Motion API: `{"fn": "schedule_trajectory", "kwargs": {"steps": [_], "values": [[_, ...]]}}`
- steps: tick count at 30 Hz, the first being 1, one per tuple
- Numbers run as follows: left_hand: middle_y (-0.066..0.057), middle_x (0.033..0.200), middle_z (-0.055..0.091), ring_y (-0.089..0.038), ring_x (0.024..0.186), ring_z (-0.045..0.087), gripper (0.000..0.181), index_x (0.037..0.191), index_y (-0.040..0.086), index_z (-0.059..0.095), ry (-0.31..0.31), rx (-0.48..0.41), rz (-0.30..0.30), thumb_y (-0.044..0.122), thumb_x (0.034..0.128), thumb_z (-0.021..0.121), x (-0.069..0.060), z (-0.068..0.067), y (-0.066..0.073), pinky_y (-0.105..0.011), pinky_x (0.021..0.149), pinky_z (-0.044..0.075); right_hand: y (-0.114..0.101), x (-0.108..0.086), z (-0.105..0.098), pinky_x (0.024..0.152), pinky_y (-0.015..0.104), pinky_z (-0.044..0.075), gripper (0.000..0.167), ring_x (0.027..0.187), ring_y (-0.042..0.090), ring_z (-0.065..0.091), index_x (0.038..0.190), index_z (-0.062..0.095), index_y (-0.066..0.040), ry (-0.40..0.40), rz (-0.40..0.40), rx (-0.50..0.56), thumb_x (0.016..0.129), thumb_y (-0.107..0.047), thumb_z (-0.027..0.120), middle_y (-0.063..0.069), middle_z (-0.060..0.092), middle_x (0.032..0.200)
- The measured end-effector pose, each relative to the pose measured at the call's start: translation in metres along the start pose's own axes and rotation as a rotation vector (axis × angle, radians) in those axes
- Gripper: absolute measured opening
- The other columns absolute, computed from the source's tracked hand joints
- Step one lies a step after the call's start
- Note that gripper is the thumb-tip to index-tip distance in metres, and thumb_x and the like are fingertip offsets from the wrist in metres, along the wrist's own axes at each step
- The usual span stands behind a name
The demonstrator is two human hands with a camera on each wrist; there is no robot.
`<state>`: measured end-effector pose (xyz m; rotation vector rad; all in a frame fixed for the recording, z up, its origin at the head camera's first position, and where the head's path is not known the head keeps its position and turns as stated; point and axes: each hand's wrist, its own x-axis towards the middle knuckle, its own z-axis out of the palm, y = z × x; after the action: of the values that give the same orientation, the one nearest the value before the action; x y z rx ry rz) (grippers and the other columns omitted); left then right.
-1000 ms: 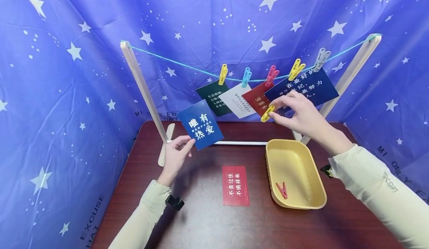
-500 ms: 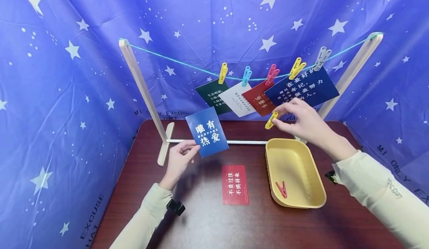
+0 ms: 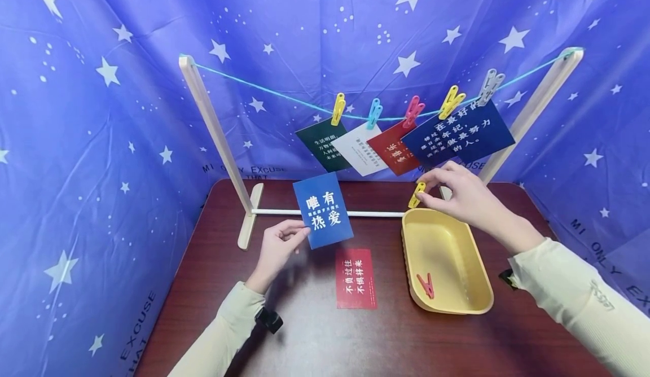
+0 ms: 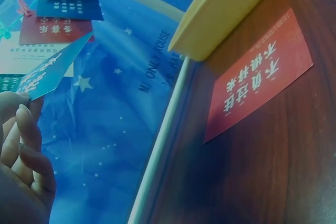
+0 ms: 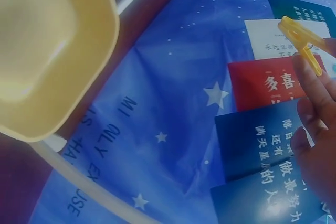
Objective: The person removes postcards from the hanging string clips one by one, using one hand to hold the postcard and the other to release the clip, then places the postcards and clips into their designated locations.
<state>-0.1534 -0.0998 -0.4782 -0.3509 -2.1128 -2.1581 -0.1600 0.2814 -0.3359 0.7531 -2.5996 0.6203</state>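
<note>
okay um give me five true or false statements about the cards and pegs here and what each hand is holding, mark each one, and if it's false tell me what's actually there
1. The left hand holds a blue card. True.
2. The right hand pinches a green peg. False: it pinches a yellow peg.
3. A white card lies on the table. False: the card lying there is a red card.
4. A red peg lies inside the tub. True.
5. In the head view, the leftmost hanging card is a green card. True.
</note>
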Motion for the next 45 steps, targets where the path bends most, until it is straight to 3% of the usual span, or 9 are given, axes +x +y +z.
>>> {"fn": "schedule_trajectory", "kwargs": {"steps": [3,8,19,26,33,38,45], "values": [[-0.02,0.082,0.075,-0.011,0.047,0.052,0.015,0.102,-0.013,0.073,-0.016,-0.001,-0.013,-0.004,0.0911,0.076,-0.001,0.002,-0.003,-0.021,0.048,0.044,0.003,-0.005,0.003,0.07,0.034,0.044,0.023,0.086,0.018,0.056,0.101,0.076,-0.009,-0.008,-0.003,-0.006,0.08,-0.011,0.087,-0.001,0.072,0.087],[-0.031,0.086,0.073,-0.012,0.048,0.053,0.014,0.102,-0.013,0.072,-0.044,0.002,-0.038,-0.004,0.0916,0.075,-0.005,0.004,-0.007,-0.022,0.048,0.043,0.01,-0.015,0.011,0.066,0.031,0.044,0.022,0.082,0.015,0.054,0.1,0.076,-0.009,-0.032,-0.006,-0.008,0.08,-0.011,0.087,-0.001,0.071,0.086],[-0.024,0.088,0.076,-0.01,0.051,0.054,0.016,0.103,-0.011,0.073,-0.073,0.034,-0.129,0.0,0.0918,0.077,-0.013,0.008,-0.012,-0.021,0.049,0.043,0.02,-0.035,0.026,0.067,0.035,0.049,0.022,0.082,0.017,0.059,0.098,0.075,-0.009,-0.071,-0.017,-0.002,0.08,-0.012,0.086,-0.005,0.071,0.084],[-0.019,0.09,0.077,-0.013,0.051,0.056,0.018,0.106,-0.009,0.074,-0.118,0.042,-0.183,0.003,0.0923,0.077,-0.019,0.012,-0.017,-0.021,0.049,0.045,0.022,-0.051,0.031,0.07,0.041,0.053,0.023,0.095,0.027,0.066,0.1,0.075,-0.012,-0.112,0.059,-0.024,0.081,-0.018,0.087,-0.01,0.072,0.085],[-0.023,0.094,0.077,-0.011,0.051,0.056,0.021,0.108,-0.01,0.072,-0.157,0.042,-0.187,0.004,0.0928,0.077,-0.026,0.016,-0.024,-0.019,0.049,0.044,0.026,-0.064,0.033,0.066,0.034,0.051,0.021,0.08,0.009,0.058,0.098,0.076,-0.013,-0.097,0.06,-0.03,0.08,-0.015,0.087,-0.012,0.069,0.082],[-0.024,0.093,0.076,-0.014,0.049,0.057,0.021,0.107,-0.01,0.073,-0.173,0.043,-0.187,0.004,0.0924,0.077,-0.03,0.018,-0.028,-0.021,0.044,0.041,0.028,-0.068,0.03,0.064,0.032,0.049,0.021,0.08,0.009,0.055,0.099,0.077,-0.011,-0.1,0.095,-0.041,0.081,-0.016,0.086,-0.012,0.068,0.083],[-0.013,0.087,0.078,-0.01,0.049,0.056,0.022,0.108,-0.005,0.074,-0.2,0.084,-0.233,0.01,0.0932,0.077,-0.037,0.021,-0.032,-0.032,0.033,0.042,0.033,-0.078,0.031,0.064,0.029,0.047,0.02,0.081,0.006,0.053,0.1,0.076,-0.014,-0.123,0.131,-0.023,0.083,-0.018,0.086,-0.014,0.065,0.084]]}}
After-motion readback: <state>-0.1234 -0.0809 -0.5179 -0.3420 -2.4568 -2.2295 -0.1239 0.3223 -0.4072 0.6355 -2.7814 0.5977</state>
